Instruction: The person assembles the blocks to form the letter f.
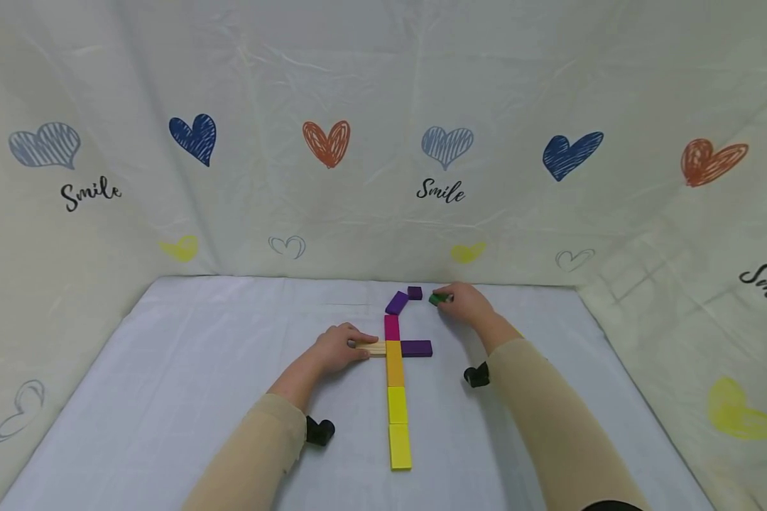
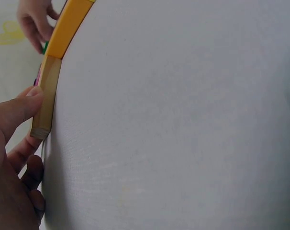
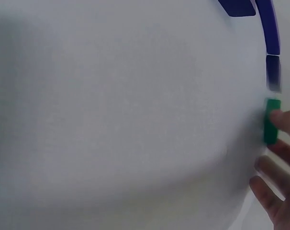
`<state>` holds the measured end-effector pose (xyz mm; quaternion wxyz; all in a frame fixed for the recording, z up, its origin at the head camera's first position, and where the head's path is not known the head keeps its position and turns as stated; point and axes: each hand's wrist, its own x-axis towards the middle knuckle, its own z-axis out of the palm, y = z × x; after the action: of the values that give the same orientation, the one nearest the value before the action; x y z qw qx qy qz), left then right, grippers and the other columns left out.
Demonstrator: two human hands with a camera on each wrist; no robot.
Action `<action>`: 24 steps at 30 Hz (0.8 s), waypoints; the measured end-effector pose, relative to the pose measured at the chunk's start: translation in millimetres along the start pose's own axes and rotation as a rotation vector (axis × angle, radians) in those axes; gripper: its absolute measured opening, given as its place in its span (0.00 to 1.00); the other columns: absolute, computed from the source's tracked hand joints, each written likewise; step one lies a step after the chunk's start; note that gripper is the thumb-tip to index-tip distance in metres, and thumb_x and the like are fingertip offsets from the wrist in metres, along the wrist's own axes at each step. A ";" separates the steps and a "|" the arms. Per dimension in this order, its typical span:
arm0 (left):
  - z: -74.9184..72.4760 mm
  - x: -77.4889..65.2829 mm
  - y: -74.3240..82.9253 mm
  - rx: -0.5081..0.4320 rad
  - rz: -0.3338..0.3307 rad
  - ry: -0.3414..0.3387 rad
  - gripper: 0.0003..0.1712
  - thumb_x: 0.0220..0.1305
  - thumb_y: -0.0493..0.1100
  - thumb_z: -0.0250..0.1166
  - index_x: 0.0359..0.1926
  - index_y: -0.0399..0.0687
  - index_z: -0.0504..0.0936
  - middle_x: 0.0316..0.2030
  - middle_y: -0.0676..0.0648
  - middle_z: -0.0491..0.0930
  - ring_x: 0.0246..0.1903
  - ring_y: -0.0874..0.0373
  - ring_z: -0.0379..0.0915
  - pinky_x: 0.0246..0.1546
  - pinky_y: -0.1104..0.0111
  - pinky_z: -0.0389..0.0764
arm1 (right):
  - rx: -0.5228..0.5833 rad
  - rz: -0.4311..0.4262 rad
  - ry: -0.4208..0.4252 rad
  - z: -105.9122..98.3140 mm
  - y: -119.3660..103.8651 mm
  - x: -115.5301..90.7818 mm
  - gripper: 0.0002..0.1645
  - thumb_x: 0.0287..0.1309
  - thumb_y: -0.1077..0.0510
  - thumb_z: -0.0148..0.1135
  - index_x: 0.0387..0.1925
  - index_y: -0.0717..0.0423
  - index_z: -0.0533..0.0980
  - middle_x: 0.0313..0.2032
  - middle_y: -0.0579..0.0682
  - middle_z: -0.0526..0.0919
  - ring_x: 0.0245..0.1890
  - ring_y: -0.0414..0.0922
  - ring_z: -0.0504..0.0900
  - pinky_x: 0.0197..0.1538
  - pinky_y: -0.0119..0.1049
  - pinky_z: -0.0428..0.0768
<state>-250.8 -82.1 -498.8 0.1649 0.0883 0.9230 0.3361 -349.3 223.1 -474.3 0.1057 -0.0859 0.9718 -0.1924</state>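
Observation:
My left hand (image 1: 340, 346) pinches a plain wooden block (image 2: 48, 96) between thumb and finger. That block's far end meets the side of an orange block (image 1: 394, 363). In my right hand (image 1: 465, 304), thumb and fingers grip a green block (image 3: 271, 122) near the far edge of the table. The green block is a short gap to the right of a small dark purple block (image 1: 415, 293). A tilted purple block (image 1: 396, 303) lies between that one and a magenta block (image 1: 392, 328). Opposite the wooden block, a dark purple block (image 1: 417, 348) extends rightward from the orange one.
Two yellow blocks (image 1: 398, 405) continue the column toward me from the orange block. A white cloth covers the table (image 1: 230, 369). Behind it hangs a pale curtain (image 1: 371, 213) printed with hearts and "Smile". A black wrist camera (image 1: 320, 431) sits by the left sleeve.

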 end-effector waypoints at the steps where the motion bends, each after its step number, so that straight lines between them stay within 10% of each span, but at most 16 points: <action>1: -0.4 -0.2 0.3 0.001 -0.002 0.000 0.18 0.64 0.51 0.69 0.54 0.75 0.84 0.53 0.52 0.76 0.56 0.49 0.67 0.58 0.48 0.71 | 0.001 0.000 0.003 0.3 0.0 0.0 0.25 0.64 0.53 0.62 0.63 0.51 0.77 0.59 0.59 0.77 0.55 0.55 0.75 0.61 0.55 0.71; 24: -1.2 -3.3 3.3 0.001 0.001 0.006 0.18 0.64 0.50 0.69 0.54 0.74 0.85 0.54 0.50 0.76 0.58 0.47 0.66 0.59 0.47 0.70 | 0.002 -0.067 -0.001 2.2 0.5 3.3 0.23 0.67 0.60 0.57 0.62 0.53 0.77 0.62 0.59 0.76 0.64 0.59 0.70 0.66 0.56 0.66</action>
<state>-248.0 -81.2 -495.1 0.1622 0.0878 0.9237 0.3358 -352.1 222.0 -477.1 0.0996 -0.1186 0.9681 -0.1968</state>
